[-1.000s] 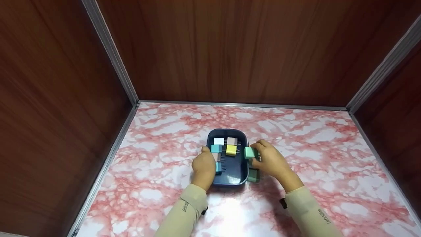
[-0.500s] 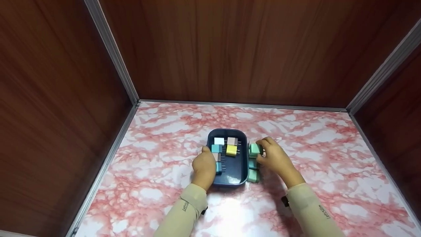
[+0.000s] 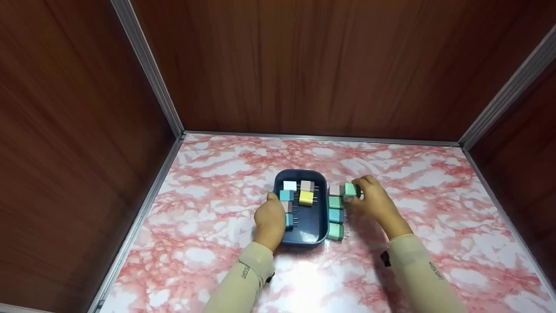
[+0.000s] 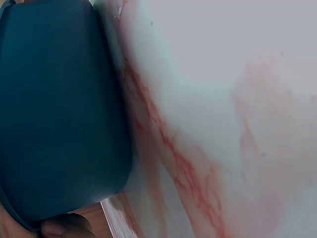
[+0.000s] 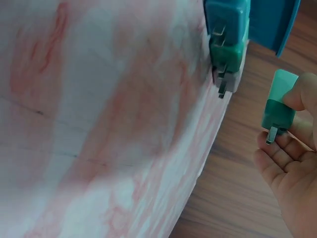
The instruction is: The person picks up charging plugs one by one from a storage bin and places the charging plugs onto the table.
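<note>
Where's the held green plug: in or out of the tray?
Out: in the head view, the right hand pinches the green plug right of the tray.

Head cam looks fwd & down from above, a fair way off: tray (image 3: 310,222), tabletop (image 3: 208,217), both sleeves (image 3: 239,280) & back panel (image 3: 321,65) show. L wrist cam: v. close, low, tilted, on tray's outer side. R wrist cam, also low & tilted, looks across tabletop at plug row (image 3: 335,215), prong side. Head & R wrist share green plug (image 3: 350,190), R hand (image 3: 378,203), plug row, bit of tray; head & L wrist share tray + tabletop.
</note>
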A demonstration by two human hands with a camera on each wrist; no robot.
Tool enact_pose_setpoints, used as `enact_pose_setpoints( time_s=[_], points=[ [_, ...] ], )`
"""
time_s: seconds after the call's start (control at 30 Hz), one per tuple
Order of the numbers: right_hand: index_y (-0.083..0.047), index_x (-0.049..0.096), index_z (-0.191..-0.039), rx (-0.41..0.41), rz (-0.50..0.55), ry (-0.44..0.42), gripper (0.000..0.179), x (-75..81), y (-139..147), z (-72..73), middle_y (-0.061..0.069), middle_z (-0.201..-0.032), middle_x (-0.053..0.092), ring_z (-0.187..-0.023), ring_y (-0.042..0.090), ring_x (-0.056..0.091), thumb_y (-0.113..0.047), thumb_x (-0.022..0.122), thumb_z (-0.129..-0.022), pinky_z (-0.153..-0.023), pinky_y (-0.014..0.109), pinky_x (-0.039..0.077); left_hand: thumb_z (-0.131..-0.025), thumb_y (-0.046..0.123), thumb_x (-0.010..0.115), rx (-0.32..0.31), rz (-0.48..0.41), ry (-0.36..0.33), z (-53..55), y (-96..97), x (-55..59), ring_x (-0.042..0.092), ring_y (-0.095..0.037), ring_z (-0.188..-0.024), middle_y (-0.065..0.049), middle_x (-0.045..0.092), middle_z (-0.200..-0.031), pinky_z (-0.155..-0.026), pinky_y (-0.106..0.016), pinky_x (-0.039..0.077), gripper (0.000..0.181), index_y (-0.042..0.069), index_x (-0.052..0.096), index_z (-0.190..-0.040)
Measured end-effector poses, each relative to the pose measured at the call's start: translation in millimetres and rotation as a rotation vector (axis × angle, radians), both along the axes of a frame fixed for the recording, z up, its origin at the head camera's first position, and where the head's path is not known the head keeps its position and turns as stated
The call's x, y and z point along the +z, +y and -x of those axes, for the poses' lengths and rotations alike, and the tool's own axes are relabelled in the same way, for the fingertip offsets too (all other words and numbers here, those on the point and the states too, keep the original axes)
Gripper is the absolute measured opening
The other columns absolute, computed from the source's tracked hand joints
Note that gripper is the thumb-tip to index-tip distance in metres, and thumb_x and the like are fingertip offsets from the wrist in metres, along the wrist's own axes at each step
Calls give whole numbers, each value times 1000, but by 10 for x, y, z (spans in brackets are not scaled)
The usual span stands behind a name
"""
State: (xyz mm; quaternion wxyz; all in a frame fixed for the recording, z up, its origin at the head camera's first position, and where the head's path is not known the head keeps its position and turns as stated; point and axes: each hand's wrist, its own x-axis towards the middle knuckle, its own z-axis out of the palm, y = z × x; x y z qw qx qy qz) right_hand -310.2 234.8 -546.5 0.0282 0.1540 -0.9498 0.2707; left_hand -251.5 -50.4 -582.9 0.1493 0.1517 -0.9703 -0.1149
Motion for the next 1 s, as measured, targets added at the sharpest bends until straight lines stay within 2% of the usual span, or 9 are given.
enact_pose_setpoints(
  time_s=[0.13,0.3,0.53,0.83,1.0],
  points=[
    [3,58,-133,-13,-12,-23,53,-25,27,44,17,-131,53,-110,33,56,-16,77,-88,-100,55,47,-99,8,47,1,-9,-14,7,-4,-2,71,-26,-61,-11,72,-69,-50,-42,55,7,6,54,-100],
    [3,56,-135,-25,-23,-44,51,-20,58,93,19,-135,51,-113,35,56,-9,71,-88,-101,57,47,-98,7,48,0,16,3,11,-6,-13,70,-25,-60,-11,71,-67,-49,-41,54,6,6,54,-99],
    [3,53,-139,-33,-12,-87,54,-25,127,141,21,-139,48,-119,38,55,-8,69,-89,-102,57,47,-97,7,50,-9,51,20,8,-10,-20,70,-23,-58,-9,70,-66,-47,-39,53,6,6,55,-99],
    [6,56,-134,4,-37,-23,49,-65,152,208,24,-133,50,-109,37,58,-5,70,-88,-95,55,49,-96,8,51,29,80,31,31,9,-12,69,-22,-57,-8,69,-63,-46,-38,52,1,8,52,-96],
    [4,53,-138,-31,-46,-102,51,-113,169,252,23,-138,48,-117,38,56,-6,69,-90,-101,56,47,-97,8,51,12,52,-5,21,1,-15,68,-22,-57,-7,69,-64,-47,-39,52,3,7,52,-99]
  ],
)
